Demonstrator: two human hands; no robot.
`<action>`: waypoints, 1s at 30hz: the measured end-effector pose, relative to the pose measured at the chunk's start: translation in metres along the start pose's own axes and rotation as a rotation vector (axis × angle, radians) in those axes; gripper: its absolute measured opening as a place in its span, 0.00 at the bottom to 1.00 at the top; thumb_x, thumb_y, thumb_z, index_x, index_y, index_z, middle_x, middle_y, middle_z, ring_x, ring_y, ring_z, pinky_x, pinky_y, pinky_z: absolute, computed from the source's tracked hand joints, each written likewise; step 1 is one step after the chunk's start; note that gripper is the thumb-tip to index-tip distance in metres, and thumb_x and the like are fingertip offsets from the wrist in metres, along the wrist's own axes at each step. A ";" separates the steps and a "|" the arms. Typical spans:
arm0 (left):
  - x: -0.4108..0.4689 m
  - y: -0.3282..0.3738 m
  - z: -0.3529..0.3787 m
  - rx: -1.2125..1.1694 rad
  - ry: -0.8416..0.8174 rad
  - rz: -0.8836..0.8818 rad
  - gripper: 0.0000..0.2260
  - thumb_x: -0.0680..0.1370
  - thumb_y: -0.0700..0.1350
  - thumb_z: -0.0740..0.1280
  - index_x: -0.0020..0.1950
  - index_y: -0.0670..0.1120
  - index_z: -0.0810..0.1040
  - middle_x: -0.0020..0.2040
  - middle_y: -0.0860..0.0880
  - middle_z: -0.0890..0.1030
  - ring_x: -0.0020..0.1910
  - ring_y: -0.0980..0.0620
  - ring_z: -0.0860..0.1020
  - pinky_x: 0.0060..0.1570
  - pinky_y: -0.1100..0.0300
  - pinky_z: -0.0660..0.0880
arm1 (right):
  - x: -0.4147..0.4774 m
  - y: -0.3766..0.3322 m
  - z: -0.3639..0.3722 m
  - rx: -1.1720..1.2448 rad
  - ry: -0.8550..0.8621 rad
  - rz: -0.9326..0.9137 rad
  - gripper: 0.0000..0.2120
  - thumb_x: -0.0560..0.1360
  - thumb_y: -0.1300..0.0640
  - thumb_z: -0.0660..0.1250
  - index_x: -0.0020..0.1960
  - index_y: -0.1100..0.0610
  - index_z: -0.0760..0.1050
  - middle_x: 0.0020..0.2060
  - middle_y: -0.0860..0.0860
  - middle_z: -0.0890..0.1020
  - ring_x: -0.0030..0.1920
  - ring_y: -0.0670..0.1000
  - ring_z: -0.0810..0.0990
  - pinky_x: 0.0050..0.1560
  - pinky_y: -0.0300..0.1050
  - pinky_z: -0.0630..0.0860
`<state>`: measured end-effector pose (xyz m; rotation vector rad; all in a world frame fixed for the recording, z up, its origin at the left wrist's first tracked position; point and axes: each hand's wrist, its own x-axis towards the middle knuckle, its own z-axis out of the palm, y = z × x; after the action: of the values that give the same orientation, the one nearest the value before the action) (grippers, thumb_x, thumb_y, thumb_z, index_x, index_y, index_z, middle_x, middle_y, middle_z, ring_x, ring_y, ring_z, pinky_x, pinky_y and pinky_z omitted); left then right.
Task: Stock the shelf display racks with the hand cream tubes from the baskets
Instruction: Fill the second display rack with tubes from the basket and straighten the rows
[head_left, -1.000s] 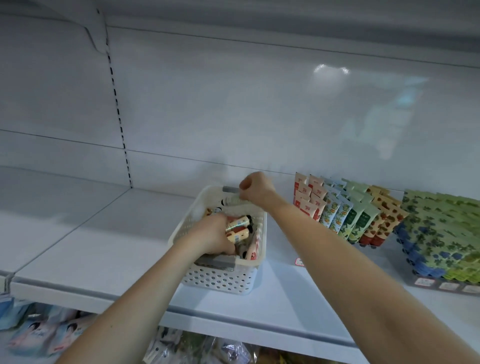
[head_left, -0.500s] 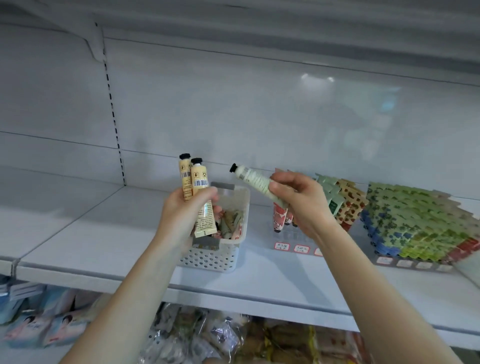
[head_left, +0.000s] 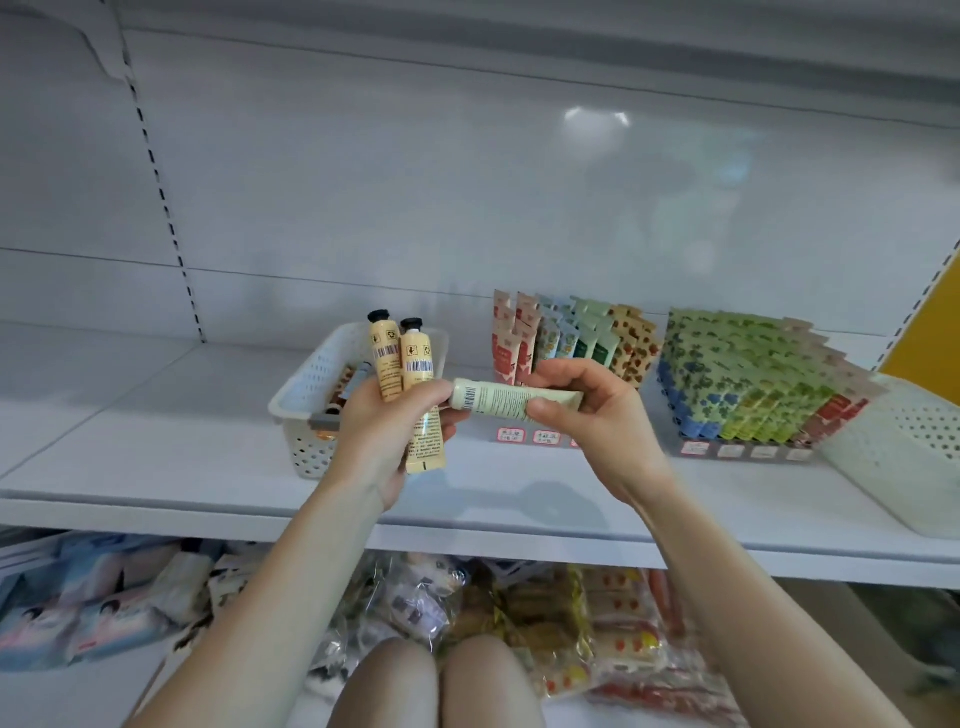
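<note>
White shelf (head_left: 156, 447), basket (head_left: 304, 400) at left — left hand (head_left: 379, 436) grips two yellow tubes (head_left: 388, 364), right hand (head_left: 597, 415) pinches a green tube (head_left: 498, 397) crosswise before the racks (head_left: 727, 448). I'd turn it crimp-up, match the green row — slot gently.

no text legible; barcodes (head_left: 418, 367) on 3 tubes (head_left: 388, 376).

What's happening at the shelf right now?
A person is mid-restock. The left hand grips two yellow tubes upright, black caps up, in front of the white basket on the shelf. The right hand pinches a pale green tube lying sideways, one end at the left hand's fingers. None of the three is racked yet. The small display rack and the larger rack stand to the right, both well filled, with a second basket at far right.
</note>
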<state>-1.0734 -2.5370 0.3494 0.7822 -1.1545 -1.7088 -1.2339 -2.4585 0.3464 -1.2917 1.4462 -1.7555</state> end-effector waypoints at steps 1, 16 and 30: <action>-0.001 -0.002 0.002 0.002 0.015 0.026 0.08 0.74 0.35 0.68 0.52 0.40 0.76 0.42 0.43 0.83 0.36 0.51 0.83 0.37 0.62 0.80 | -0.001 0.001 -0.001 0.015 0.034 0.012 0.14 0.69 0.69 0.70 0.48 0.52 0.76 0.43 0.51 0.81 0.44 0.48 0.80 0.47 0.40 0.78; -0.003 -0.031 0.002 0.126 -0.024 0.161 0.11 0.72 0.36 0.70 0.53 0.43 0.75 0.44 0.42 0.81 0.43 0.48 0.80 0.41 0.59 0.78 | -0.015 0.017 0.000 0.445 0.169 0.326 0.21 0.72 0.70 0.66 0.61 0.55 0.69 0.44 0.58 0.81 0.33 0.50 0.82 0.37 0.38 0.81; 0.006 -0.063 0.022 0.160 -0.096 0.065 0.10 0.71 0.39 0.73 0.48 0.46 0.74 0.42 0.47 0.81 0.43 0.49 0.83 0.39 0.59 0.76 | 0.009 0.041 -0.040 0.118 0.451 0.282 0.09 0.74 0.60 0.69 0.37 0.62 0.76 0.31 0.54 0.80 0.32 0.49 0.80 0.40 0.38 0.80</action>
<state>-1.1156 -2.5244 0.2982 0.7570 -1.3815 -1.6300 -1.2808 -2.4602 0.3120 -0.6131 1.6359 -1.9754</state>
